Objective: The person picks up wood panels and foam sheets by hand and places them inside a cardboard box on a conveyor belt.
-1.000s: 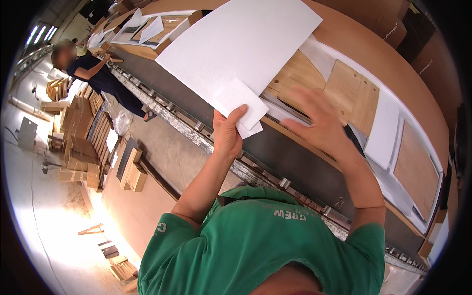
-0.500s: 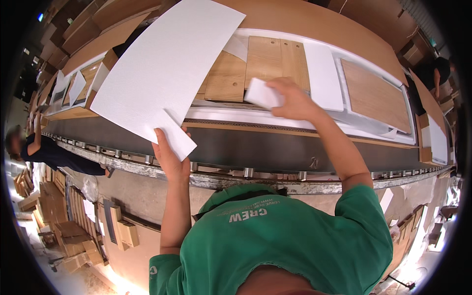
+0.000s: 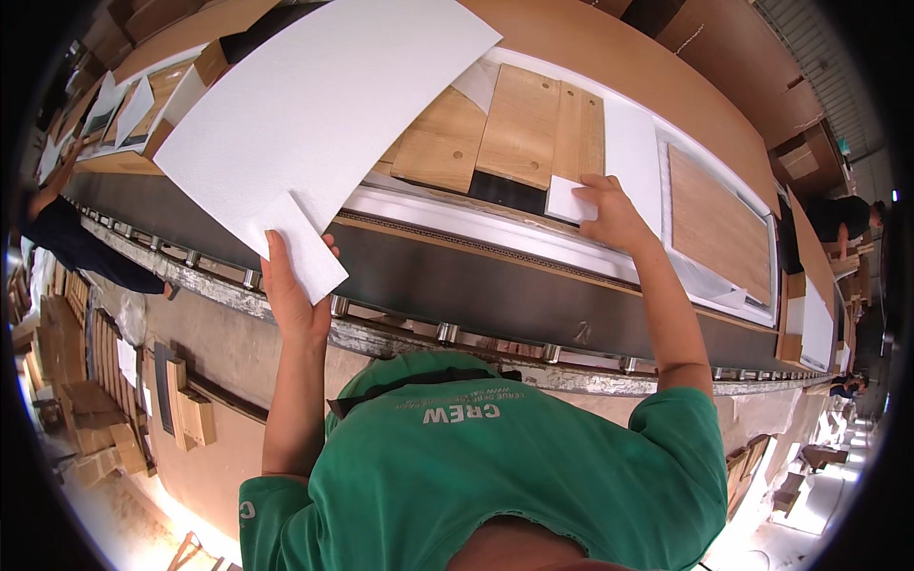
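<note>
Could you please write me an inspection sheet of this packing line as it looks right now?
Surface: dark conveyor belt on a roller frame, carrying an open flat carton.
Job's things: large white foam sheet with a smaller white foam piece against it; small white foam pad; wooden panels lying flat in the carton.
Clutter: stacked wooden blocks on the floor at the left.
Grippers: left hand holds the foam sheet and piece raised; right hand presses the foam pad at the panels' edge.
Cables: nothing seen.
Surroundings: other people at the line, one far left, one far right; brown cardboard stacks behind.
</note>
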The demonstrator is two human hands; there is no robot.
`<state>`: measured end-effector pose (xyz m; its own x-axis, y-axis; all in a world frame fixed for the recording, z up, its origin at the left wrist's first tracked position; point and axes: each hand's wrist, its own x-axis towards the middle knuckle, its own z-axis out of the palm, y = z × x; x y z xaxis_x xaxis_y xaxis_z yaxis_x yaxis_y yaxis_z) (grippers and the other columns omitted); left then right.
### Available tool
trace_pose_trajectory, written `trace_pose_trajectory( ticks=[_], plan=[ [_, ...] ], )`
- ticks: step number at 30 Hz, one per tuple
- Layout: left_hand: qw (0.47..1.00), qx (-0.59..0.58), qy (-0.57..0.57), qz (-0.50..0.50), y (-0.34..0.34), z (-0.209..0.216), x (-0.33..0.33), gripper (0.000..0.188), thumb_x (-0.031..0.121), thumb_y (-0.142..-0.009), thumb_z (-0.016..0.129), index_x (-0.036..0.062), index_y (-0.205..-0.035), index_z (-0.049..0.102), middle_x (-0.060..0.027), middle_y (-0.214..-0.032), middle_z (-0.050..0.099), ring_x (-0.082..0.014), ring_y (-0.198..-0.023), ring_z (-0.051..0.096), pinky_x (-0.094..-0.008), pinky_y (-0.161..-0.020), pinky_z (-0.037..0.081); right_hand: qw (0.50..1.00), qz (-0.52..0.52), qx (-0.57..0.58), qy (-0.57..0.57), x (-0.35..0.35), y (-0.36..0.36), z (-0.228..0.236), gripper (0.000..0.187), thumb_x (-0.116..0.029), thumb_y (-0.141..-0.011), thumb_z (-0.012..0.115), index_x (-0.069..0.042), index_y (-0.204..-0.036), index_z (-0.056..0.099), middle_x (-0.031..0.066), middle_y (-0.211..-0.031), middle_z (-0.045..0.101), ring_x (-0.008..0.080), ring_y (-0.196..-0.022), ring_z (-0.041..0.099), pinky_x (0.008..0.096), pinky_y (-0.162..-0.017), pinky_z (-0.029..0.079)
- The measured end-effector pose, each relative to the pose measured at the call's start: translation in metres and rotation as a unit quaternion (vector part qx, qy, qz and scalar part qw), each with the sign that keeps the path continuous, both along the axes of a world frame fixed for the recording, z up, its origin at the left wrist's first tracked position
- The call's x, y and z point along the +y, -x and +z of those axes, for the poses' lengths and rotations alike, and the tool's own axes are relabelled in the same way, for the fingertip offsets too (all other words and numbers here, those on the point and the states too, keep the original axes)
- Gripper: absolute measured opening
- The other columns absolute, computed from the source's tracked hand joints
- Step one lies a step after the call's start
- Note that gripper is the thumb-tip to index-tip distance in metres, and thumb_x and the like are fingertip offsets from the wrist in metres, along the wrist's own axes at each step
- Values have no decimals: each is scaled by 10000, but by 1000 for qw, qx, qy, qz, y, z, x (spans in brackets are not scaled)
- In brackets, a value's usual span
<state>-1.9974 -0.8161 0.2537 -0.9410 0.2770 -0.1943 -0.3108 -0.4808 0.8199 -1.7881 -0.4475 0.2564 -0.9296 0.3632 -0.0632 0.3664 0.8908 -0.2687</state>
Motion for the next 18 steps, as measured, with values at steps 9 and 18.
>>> trace_pose_trajectory(
  ticks=[9, 18],
  plan=[
    [991, -66, -116, -13, -11, -15, 37, 588, 543, -955, 324, 22, -1189, 462, -119, -935, 609, -238, -804, 614, -368, -714, 509, 974, 31, 217, -56, -51, 17, 8, 585, -149, -699, 728, -78, -1249, 540, 204, -1350, 412, 374, -1178, 416, 428, -974, 394],
    [990, -2, -133, -53, -24, -15, 38, 317, 227, -970, 472, 54, -1233, 436, -88, -1212, 520, -193, -1117, 505, -350, -951, 409, 945, 142, 202, 216, -202, 114, 11, 627, -340, -767, 720, -8, -1249, 496, 206, -1224, 525, 334, -1034, 566, 372, -859, 477]
  ],
)
